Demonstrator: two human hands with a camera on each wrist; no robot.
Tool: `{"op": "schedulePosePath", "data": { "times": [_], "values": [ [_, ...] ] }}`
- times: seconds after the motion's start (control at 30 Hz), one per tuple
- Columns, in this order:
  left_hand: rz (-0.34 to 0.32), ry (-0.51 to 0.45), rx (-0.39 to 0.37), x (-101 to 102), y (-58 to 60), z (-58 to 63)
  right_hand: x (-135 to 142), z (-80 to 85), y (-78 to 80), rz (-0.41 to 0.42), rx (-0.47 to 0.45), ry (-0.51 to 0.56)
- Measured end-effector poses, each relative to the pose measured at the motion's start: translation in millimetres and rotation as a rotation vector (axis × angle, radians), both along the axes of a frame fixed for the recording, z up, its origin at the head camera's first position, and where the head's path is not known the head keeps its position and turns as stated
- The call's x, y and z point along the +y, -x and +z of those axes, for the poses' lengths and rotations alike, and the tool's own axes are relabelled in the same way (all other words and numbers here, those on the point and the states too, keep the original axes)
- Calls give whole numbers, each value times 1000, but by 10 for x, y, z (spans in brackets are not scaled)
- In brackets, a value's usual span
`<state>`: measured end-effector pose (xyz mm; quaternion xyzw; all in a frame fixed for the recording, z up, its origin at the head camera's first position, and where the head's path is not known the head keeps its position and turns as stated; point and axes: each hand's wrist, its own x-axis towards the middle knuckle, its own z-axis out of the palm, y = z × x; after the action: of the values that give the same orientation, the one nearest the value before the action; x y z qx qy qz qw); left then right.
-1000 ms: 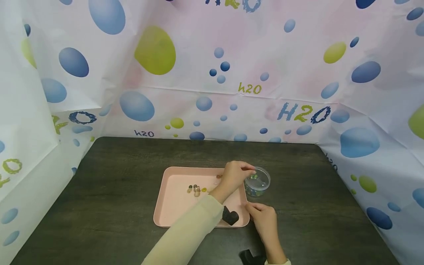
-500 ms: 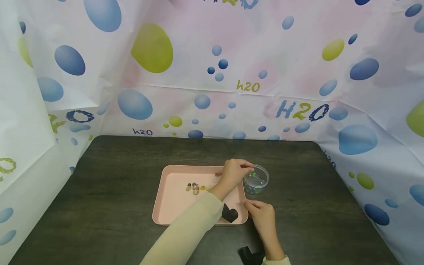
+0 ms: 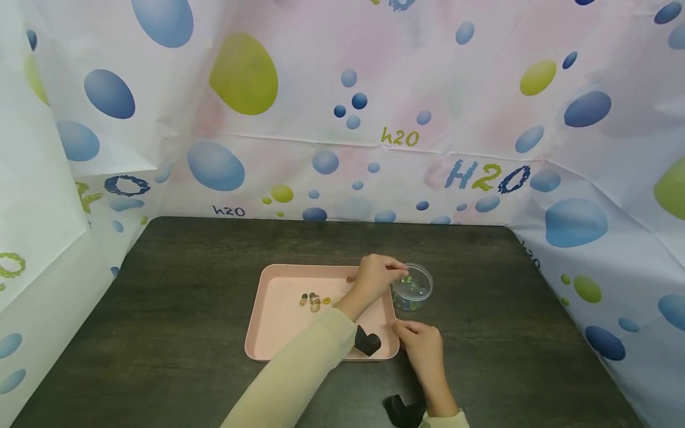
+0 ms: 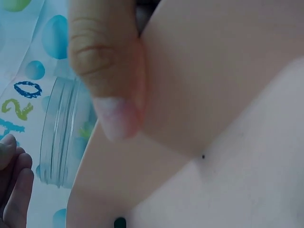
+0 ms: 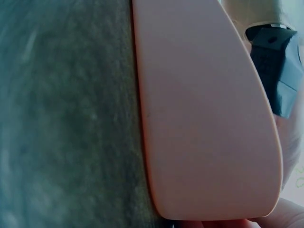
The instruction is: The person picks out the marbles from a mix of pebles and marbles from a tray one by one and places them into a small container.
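Observation:
My left hand (image 3: 374,276) reaches across the pink tray (image 3: 273,324) to a clear round jar (image 3: 420,291) just beyond its right side. Thumb and fingertips are drawn close together at the jar's mouth; I cannot tell whether something small sits between them. Coloured beads show inside the jar. The left wrist view has those fingers (image 4: 19,199) just above the jar rim. My right hand (image 3: 425,351) grips the tray near its front right corner. Its thumb (image 4: 104,85) lies over the rim, and its fingers pass underneath in the right wrist view.
Several small brown, dark and yellow beads (image 3: 315,307) lie in the middle of the tray, with a few brown ones (image 3: 350,279) at its back. Black wrist mounts (image 3: 367,341) hang under the arms. A patterned sheet (image 3: 299,119) stands behind the dark table (image 3: 187,333).
Everything in the head view has shifted slightly up and left together. Both hands keep nearly the same places, the left at the jar and the right on the tray corner.

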<state>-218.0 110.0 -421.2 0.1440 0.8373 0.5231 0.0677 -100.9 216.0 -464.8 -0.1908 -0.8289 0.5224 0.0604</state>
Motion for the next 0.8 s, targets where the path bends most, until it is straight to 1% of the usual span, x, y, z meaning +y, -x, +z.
{"op": "schedulePosePath", "data": {
  "times": [0.1,0.23,0.33,0.4,0.6,0.8],
  "values": [
    [19,-9,-15,-63,-3,16,-2,-10,-3,-8,2,3],
    [2,-86,-9,-172,7,-3,-1,-11,1,-15,2,7],
    [9,-104,-18,-271,18,-33,-4,-8,4,-13,-10,3],
    [23,-102,-36,-341,31,-44,-4,-5,8,-12,-14,0],
    [69,-88,-45,-565,82,-103,-15,-5,14,-15,-10,-1],
    [115,-155,-124,-724,120,-154,-16,-11,19,-23,-10,3]
  ]
}}
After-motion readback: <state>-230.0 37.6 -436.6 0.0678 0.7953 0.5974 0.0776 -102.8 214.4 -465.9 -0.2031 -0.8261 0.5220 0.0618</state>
